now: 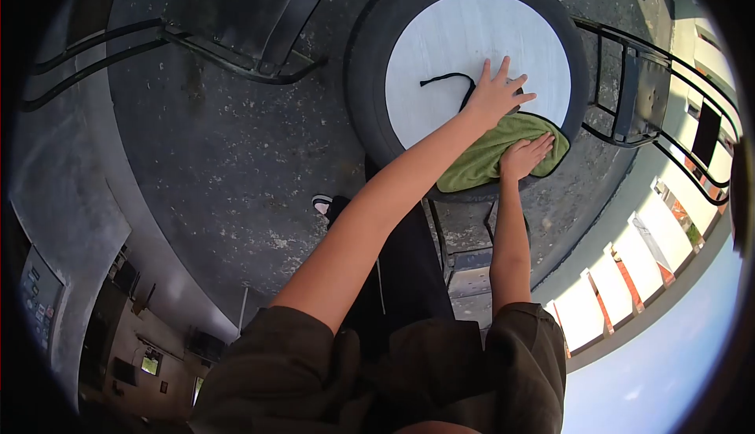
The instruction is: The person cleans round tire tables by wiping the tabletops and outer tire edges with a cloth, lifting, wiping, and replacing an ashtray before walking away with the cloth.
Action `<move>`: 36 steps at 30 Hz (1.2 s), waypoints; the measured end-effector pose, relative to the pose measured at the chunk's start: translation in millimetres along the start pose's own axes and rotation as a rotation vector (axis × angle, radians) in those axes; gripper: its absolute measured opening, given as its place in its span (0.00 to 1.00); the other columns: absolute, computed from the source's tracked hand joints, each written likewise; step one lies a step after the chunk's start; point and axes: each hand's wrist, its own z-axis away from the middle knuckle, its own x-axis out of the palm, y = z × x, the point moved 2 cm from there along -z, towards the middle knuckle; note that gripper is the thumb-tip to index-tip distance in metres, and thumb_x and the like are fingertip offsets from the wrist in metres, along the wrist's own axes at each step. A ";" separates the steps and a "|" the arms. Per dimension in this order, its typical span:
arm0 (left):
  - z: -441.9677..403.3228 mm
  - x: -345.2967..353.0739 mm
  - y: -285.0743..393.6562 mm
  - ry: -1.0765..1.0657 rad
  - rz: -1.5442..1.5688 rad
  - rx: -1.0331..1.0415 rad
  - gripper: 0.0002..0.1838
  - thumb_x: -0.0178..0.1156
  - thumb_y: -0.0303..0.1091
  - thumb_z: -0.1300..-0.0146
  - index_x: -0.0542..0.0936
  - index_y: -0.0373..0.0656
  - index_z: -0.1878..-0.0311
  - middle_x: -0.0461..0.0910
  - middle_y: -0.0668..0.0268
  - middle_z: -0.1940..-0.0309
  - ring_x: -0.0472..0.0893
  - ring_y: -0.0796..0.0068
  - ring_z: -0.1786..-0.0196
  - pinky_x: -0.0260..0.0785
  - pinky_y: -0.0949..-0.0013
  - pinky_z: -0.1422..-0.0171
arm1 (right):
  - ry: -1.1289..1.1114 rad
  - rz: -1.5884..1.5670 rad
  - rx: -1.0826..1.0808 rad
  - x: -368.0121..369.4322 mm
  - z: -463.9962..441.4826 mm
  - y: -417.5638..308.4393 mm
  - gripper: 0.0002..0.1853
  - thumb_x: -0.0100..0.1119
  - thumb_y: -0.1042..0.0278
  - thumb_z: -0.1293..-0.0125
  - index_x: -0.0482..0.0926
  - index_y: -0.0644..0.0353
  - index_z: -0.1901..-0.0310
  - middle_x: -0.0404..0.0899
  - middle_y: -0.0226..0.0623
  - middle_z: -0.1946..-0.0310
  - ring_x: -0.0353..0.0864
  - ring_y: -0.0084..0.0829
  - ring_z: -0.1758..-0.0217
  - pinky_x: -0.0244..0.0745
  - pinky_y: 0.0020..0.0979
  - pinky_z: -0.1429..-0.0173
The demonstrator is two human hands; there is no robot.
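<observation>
My left hand (495,97) is over the round white tabletop (425,40), its fingers spread apart. Beneath its palm and fingers a small dark object (516,108) shows in part; its kind is hidden. A black cord (447,76) curves over the white surface to the left of this hand and runs under the wrist. My right hand (527,157) lies flat on a green cloth (480,162) with dark edging, fingers stretched to the right. The cloth is spread over the near part of the tabletop and its dark rim, partly behind my left forearm.
A wide dark rim (366,64) rings the tabletop. Black metal-framed chairs stand at the left (275,76) and right (629,96). The floor (228,174) is dark and speckled. One shoe (321,204) shows below the table. A pale wall with openings runs along the right.
</observation>
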 end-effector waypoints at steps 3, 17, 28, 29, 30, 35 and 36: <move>-16.6 8.6 -15.0 -0.185 0.083 0.009 0.39 0.75 0.35 0.55 0.75 0.58 0.34 0.72 0.64 0.38 0.71 0.54 0.34 0.68 0.50 0.36 | 0.002 0.013 -0.093 5.7 -55.6 9.6 0.33 0.34 0.63 0.25 0.48 0.60 0.21 0.47 0.46 0.19 0.46 0.51 0.17 0.45 0.50 0.18; 87.6 -125.0 -127.5 0.473 -0.055 -0.425 0.40 0.78 0.42 0.54 0.74 0.52 0.35 0.71 0.66 0.41 0.70 0.57 0.41 0.62 0.52 0.36 | 0.054 -0.076 -0.675 -6.1 -30.8 -298.7 0.37 0.59 0.53 0.38 0.67 0.60 0.29 0.59 0.39 0.24 0.50 0.45 0.18 0.47 0.54 0.19; 65.6 -39.3 -79.5 0.194 0.043 -0.339 0.46 0.78 0.41 0.56 0.69 0.51 0.30 0.67 0.59 0.37 0.66 0.60 0.34 0.53 0.51 0.29 | -0.019 -0.187 -0.287 -22.7 60.5 6.2 0.22 0.57 0.69 0.29 0.69 0.68 0.38 0.67 0.52 0.32 0.63 0.53 0.28 0.60 0.50 0.27; 68.0 -51.2 -72.3 0.243 0.072 -0.406 0.48 0.77 0.42 0.54 0.66 0.48 0.28 0.65 0.58 0.34 0.65 0.59 0.32 0.51 0.50 0.28 | 0.021 -0.057 -0.151 -18.1 48.6 19.1 0.16 0.55 0.66 0.27 0.71 0.70 0.46 0.71 0.51 0.41 0.70 0.51 0.39 0.65 0.49 0.36; 72.1 -66.8 -63.3 0.292 0.107 -0.472 0.50 0.76 0.43 0.51 0.62 0.46 0.26 0.63 0.56 0.31 0.63 0.57 0.30 0.50 0.49 0.27 | 0.102 0.032 -0.108 -7.1 34.5 31.0 0.15 0.52 0.62 0.26 0.71 0.69 0.50 0.71 0.49 0.47 0.70 0.49 0.45 0.65 0.48 0.41; 118.6 -263.7 -23.1 0.792 0.660 -0.582 0.44 0.70 0.42 0.45 0.60 0.39 0.28 0.57 0.53 0.27 0.58 0.51 0.27 0.46 0.47 0.24 | -0.186 0.333 -0.053 -1.8 -0.7 24.4 0.18 0.51 0.59 0.26 0.70 0.69 0.50 0.74 0.49 0.52 0.81 0.54 0.53 0.77 0.50 0.50; 141.4 -329.1 -11.4 0.910 0.731 -0.590 0.41 0.69 0.41 0.44 0.62 0.39 0.30 0.58 0.54 0.27 0.57 0.51 0.26 0.46 0.48 0.24 | -0.324 0.276 -0.046 -17.2 1.4 10.2 0.19 0.52 0.59 0.28 0.70 0.69 0.49 0.75 0.51 0.51 0.83 0.56 0.53 0.78 0.52 0.51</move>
